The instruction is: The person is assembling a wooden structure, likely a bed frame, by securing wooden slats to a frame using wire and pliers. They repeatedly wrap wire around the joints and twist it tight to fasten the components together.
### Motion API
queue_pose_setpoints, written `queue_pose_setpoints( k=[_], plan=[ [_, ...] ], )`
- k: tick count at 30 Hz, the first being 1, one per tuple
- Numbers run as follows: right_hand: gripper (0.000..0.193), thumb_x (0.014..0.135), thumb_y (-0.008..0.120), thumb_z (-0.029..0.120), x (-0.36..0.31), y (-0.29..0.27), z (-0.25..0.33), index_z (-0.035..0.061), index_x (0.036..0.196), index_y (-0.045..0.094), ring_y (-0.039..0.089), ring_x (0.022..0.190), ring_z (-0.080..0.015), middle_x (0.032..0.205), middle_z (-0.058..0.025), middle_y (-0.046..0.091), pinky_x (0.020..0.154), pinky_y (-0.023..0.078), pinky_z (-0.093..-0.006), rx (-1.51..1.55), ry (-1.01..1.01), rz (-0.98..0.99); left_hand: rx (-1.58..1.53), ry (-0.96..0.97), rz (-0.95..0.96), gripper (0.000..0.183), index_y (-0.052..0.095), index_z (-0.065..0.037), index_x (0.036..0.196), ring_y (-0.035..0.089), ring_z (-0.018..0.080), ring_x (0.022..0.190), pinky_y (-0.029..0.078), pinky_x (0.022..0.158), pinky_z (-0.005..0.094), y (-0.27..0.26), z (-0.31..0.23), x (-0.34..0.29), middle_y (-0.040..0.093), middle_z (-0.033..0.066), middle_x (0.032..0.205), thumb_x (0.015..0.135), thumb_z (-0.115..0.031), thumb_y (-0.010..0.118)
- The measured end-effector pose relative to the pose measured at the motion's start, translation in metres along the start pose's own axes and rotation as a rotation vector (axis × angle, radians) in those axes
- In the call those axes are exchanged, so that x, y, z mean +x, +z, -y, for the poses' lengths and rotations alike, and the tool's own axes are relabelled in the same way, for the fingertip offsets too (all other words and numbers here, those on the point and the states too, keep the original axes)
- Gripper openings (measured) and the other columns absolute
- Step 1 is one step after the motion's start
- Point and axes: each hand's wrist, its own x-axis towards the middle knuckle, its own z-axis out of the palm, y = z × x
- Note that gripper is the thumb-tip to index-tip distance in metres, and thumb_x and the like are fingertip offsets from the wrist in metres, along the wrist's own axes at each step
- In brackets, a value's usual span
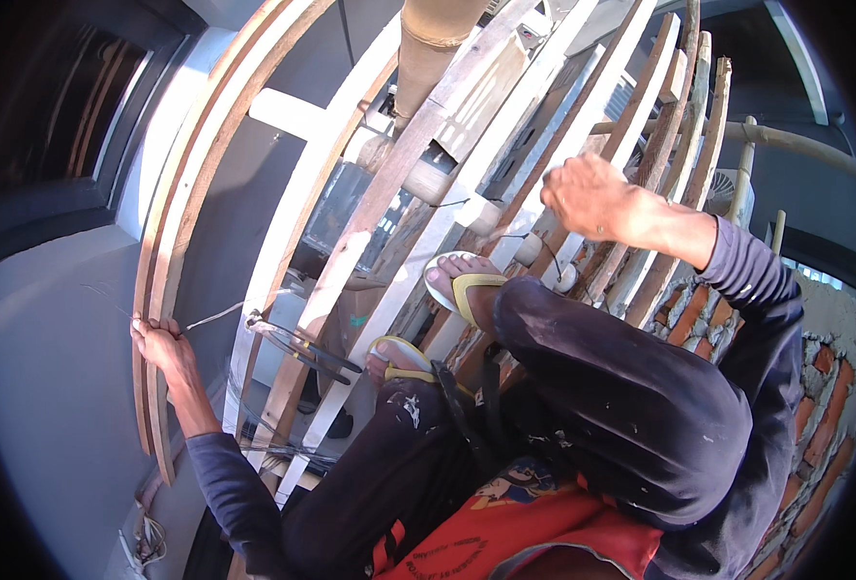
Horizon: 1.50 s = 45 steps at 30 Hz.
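Toward 9 o'clock, the left hand bends its fingers at a wooden strip; whether its grip holds the thin wire beside it, I cannot tell. The wire runs toward pliers lying at 8 o'clock. At 2 o'clock, the right hand is curled, its grip narrow.

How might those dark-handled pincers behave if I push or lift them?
The pincers probably feel heavy for their size, with a metal-looking head. Their spread handles may swing. Over gapped wooden slats, they could slip through.
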Motion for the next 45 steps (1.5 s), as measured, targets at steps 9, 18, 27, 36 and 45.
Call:
queue_pose_setpoints(
  k=[9, 18, 27, 36, 45],
  plan=[
    [0.015, 0.080, 0.068, 0.021, -0.059, -0.098, -0.035, 0.0078, 0.086, 0.071, 0.053, 0.064, -0.0129, 0.085, -0.0069, 0.055, 0.051, 0.040, -0.0292, 1.254, -0.972, -0.369, 0.355, -0.031, -0.124, 0.022, 0.049, -0.004, 0.106, 0.028, 0.0054, 0.043, 0.025, 0.037, 0.0228, -0.027, 0.023, -0.005, 0.033, -0.0036, 0.058, 0.097, -0.022, 0.040],
    [0.015, 0.077, 0.057, -0.003, -0.011, -0.045, -0.025, -0.0005, 0.088, 0.067, 0.062, 0.073, -0.0273, 0.091, -0.0135, 0.058, 0.068, 0.048, -0.0366, 0.617, 0.081, -0.918, 0.029, -0.177, -0.268, 0.014, 0.046, -0.006, 0.100, 0.024, 0.0068, 0.045, 0.022, 0.040, 0.0232, -0.072, 0.026, -0.010, 0.030, -0.0039, 0.059, 0.097, -0.013, 0.034],
    [0.020, 0.069, 0.065, -0.001, -0.005, -0.056, 0.034, 0.0103, 0.084, 0.071, 0.060, 0.063, -0.0240, 0.084, -0.0075, 0.059, 0.057, 0.047, -0.0348, 0.760, -0.923, -0.024, 0.247, 0.124, -0.644, 0.028, 0.047, -0.003, 0.115, 0.038, 0.0132, 0.049, 0.030, 0.040, 0.0266, -0.123, -0.030, -0.007, 0.042, 0.0044, 0.067, 0.094, -0.019, 0.037],
    [0.007, 0.079, 0.064, 0.004, -0.039, -0.096, 0.011, 0.0054, 0.083, 0.069, 0.043, 0.065, -0.0049, 0.092, -0.0060, 0.047, 0.056, 0.030, -0.0209, 1.527, -0.895, -0.837, 0.218, 0.133, -0.478, 0.021, 0.054, -0.003, 0.100, 0.034, 0.0104, 0.044, 0.030, 0.039, 0.0263, -0.114, 0.009, -0.018, 0.038, -0.0010, 0.058, 0.095, -0.018, 0.040],
    [0.016, 0.080, 0.056, 0.006, 0.060, -0.015, 0.050, 0.0054, 0.092, 0.067, 0.061, 0.077, -0.0370, 0.098, -0.0205, 0.057, 0.063, 0.048, -0.0432, 0.269, -0.132, -0.394, -0.407, 0.105, -0.494, 0.020, 0.049, -0.008, 0.104, 0.028, 0.0094, 0.045, 0.025, 0.041, 0.0245, -0.146, -0.058, -0.040, 0.037, -0.0006, 0.060, 0.099, -0.021, 0.034]
  ],
)
